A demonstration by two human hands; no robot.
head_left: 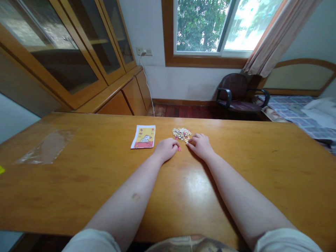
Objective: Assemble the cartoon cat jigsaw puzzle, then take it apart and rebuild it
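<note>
A small heap of puzzle pieces (pixel 181 133), mostly pale with some pink, lies on the wooden table. My left hand (pixel 167 149) rests just in front of the heap on its left, fingers curled together beside a pink piece (pixel 179 149); whatever they may hold is too small to make out. On the heap's right, my right hand (pixel 201 144) has its thumb and fingers bent together at a yellowish piece (pixel 186 141) on the heap's near edge. Left of my left hand lies a picture card (pixel 144 137) with a white animal on yellow and pink.
A crumpled clear plastic bag (pixel 48 147) lies on the table's (pixel 78 196) left part. A yellow object (pixel 1 169) shows at the left edge. Beyond the table are a glass-door cabinet, a dark chair (pixel 235 91) and a bed.
</note>
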